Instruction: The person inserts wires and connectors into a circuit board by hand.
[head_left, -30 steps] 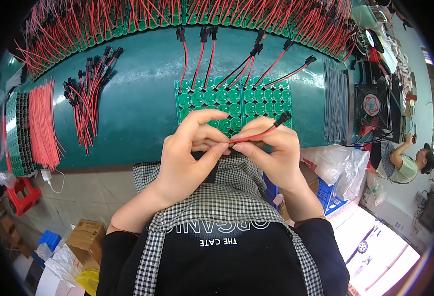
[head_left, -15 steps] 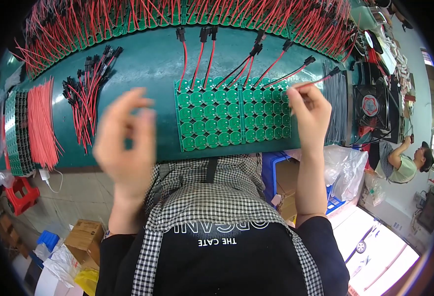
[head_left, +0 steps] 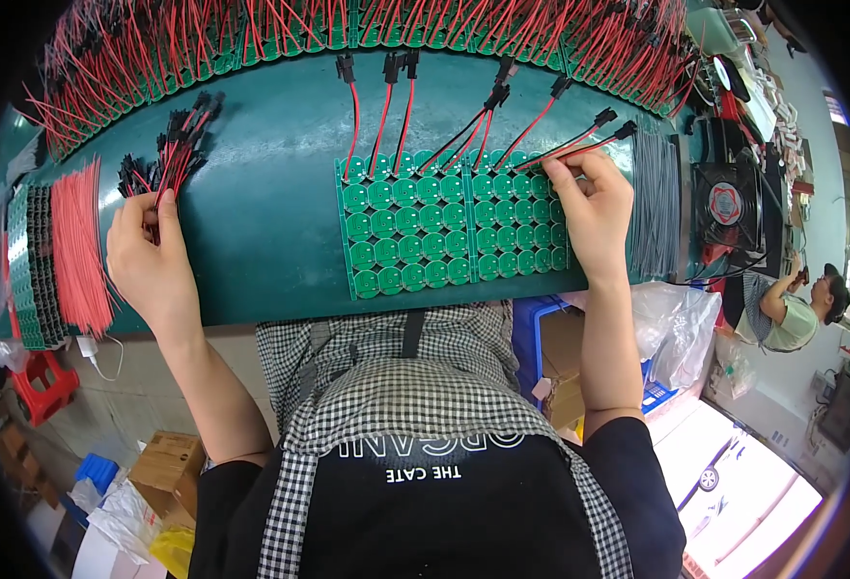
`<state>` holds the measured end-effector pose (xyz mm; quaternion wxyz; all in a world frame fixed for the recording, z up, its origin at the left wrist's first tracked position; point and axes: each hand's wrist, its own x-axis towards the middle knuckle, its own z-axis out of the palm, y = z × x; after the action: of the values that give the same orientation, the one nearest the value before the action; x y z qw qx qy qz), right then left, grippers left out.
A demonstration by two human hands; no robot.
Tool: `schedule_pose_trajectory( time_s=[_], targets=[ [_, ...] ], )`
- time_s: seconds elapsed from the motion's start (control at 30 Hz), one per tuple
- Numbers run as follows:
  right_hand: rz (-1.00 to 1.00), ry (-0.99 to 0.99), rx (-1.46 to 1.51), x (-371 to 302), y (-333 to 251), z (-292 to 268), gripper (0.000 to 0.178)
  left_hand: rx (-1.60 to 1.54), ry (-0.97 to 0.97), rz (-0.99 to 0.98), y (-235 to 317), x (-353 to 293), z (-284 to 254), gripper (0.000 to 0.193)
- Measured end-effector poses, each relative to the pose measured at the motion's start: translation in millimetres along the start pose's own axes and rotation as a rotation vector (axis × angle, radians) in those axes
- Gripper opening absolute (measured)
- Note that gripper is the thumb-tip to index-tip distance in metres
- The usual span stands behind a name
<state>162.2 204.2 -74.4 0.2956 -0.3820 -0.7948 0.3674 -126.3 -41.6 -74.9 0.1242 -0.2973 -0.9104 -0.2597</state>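
On the left, my left hand [head_left: 154,256] is closed on the lower ends of a pile of red-and-black connector cables [head_left: 176,145], which have black plugs. How many are between its fingers is hidden. My right hand [head_left: 594,212] pinches the end of one connector cable [head_left: 594,145] at the top right corner of a green circuit board panel [head_left: 407,221]. This panel lies flat in front of me and is made of joined round boards. Several other cables stand along its far row, their black plugs [head_left: 393,69] pointing away from me.
Behind lies a long row of green boards with red wires [head_left: 299,24]. Red wires [head_left: 82,251] and a stack of boards [head_left: 34,261] are at the far left. Grey wires [head_left: 654,207] and a black fan [head_left: 726,206] stand at the right. A person [head_left: 792,304] is farther right.
My left hand has moved left and closed on the cable pile. My right hand has lowered its cable onto the panel's top right corner, and the plug has swung left.
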Motion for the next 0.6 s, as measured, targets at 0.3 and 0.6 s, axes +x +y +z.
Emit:
schedule_pose_trajectory(
  time_s=[0.3, 0.6],
  targets=[
    [-0.047, 0.038, -0.114, -4, -9, 5, 0.010, -0.026, 0.027, 0.004, -5, -1, -6, 0.014],
    [-0.102, 0.088, -0.133, -5, -10, 8, 0.010, -0.520, 0.074, -0.207, -22, -1, -8, 0.013]
  ],
)
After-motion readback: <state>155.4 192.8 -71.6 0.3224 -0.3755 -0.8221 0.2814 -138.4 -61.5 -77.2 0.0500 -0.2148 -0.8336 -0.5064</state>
